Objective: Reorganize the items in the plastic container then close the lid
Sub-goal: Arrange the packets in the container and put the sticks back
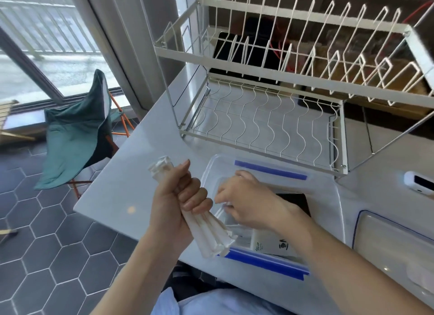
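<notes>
A clear plastic container (212,171) with blue clips stands open on the white counter, near its front edge. My left hand (180,197) is closed around a bundle of white paper-wrapped sticks (209,234), held tilted just left of the container. My right hand (246,199) reaches down into the container and pinches another white wrapped stick (222,210). Inside the container lie a dark flat item (298,200) and white packets with printed marks (270,244). The container's lid (397,242), clear with a blue rim, lies on the counter to the right.
A white two-tier wire dish rack (270,117) stands just behind the container. A small white device (420,182) rests at the right. The counter's left edge (112,169) drops to a tiled floor with a green folding chair (77,131).
</notes>
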